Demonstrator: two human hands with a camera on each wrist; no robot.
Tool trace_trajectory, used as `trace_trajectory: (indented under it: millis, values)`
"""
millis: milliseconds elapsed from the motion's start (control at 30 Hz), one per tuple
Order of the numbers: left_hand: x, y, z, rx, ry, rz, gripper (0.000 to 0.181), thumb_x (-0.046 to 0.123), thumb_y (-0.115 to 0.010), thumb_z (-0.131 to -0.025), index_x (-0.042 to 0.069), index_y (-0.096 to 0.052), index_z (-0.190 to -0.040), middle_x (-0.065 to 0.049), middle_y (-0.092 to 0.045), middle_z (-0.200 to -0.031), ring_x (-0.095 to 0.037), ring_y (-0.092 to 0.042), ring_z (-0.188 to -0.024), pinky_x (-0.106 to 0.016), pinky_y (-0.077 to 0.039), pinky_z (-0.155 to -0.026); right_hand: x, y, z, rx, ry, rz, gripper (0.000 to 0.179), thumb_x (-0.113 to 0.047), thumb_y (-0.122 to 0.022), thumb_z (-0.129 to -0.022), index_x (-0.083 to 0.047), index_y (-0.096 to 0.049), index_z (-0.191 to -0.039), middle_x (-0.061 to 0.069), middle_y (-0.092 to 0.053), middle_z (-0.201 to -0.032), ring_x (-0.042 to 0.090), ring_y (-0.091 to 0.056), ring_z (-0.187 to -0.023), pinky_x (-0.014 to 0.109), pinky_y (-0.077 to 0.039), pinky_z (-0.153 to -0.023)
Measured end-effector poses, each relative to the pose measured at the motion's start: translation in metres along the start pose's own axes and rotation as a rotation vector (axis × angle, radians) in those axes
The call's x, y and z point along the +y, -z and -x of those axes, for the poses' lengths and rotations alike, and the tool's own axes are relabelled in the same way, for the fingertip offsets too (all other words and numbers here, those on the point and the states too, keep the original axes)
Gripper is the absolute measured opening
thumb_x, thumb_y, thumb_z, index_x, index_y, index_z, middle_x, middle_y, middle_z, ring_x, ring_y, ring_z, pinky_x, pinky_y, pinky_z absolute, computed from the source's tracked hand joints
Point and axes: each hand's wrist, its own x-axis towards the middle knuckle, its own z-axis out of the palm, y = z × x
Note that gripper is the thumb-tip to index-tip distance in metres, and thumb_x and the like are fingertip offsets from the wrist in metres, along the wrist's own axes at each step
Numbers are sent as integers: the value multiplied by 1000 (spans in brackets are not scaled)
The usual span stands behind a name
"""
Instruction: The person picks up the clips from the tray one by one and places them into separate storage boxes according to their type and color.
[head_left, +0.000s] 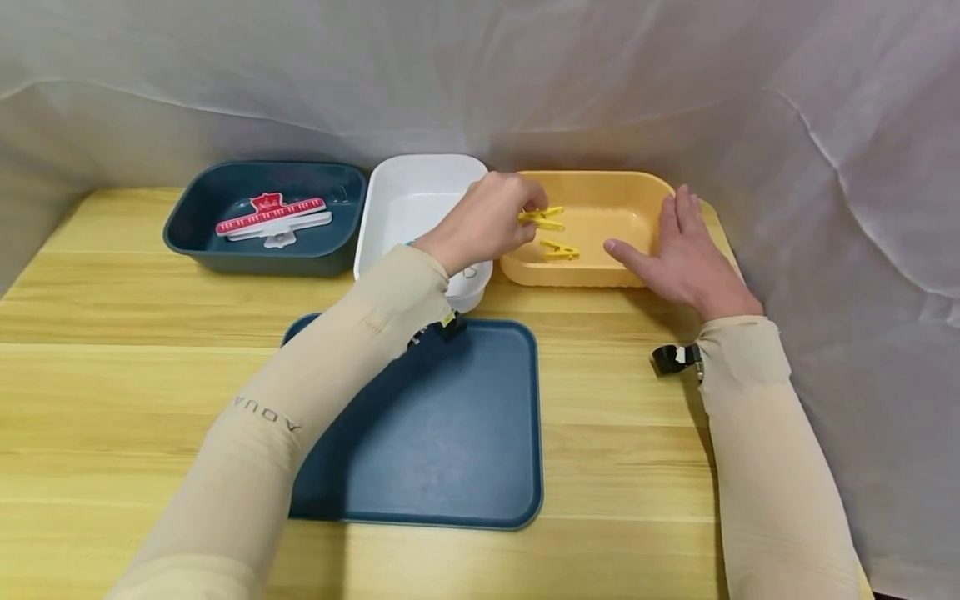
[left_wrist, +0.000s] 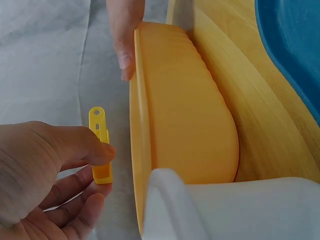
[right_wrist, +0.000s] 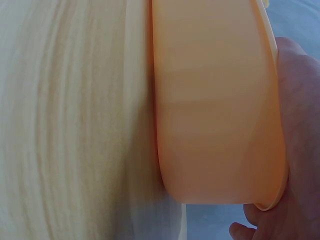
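My left hand (head_left: 489, 215) pinches a yellow clothespin (left_wrist: 101, 150) between thumb and fingers, above the left end of the yellow bin (head_left: 600, 273). Inside that bin, close to its front wall, lies another yellow clothespin (head_left: 560, 250). My right hand (head_left: 693, 262) rests on the bin's right end. Its fingers are straight at the far corner, and the thumb stretches left over the bin. The left forearm crosses in front of the white bin (head_left: 390, 179) and hides part of what is in it.
At the back left, a dark blue bin (head_left: 262, 262) holds red and white bag clips (head_left: 273, 218). A flat blue tray (head_left: 442, 442) lies in front of the white bin. Grey cloth (head_left: 450, 75) hangs behind and to the right of the wooden table (head_left: 615, 467).
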Motion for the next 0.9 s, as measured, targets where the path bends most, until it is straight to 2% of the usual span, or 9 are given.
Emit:
trace_trajectory:
  millis: [167, 433, 900]
  values:
    - [-3, -2, -6, -31, 16, -13, 31, 10, -66, -95, 4, -72, -125, -11, -74, -124, -25, -68, -111, -37, -55, -99, -3, -1, 0, 8, 1, -2, 121, -89, -30, -89, -6, 24, -158, 7, 39, -164, 32, 30, -158, 65, -8, -128]
    - [-4, -10, -18, -113, 89, -49, 32, 6, -64, -94, 6, -71, -126, -9, -71, -131, -24, -64, -114, -37, -53, -104, -7, -1, 1, 6, 4, -9, 121, -89, -30, -89, -5, 24, -158, 8, 39, -164, 33, 30, -157, 65, -6, -128]
    - [-10, -24, -27, -168, 97, -119, 31, -1, -62, -91, 4, -71, -120, -13, -72, -125, -26, -63, -109, -37, -53, -103, -10, 0, 6, 6, 6, -5, 120, -89, -30, -89, -6, 24, -158, 6, 39, -164, 32, 30, -158, 65, -8, -128]
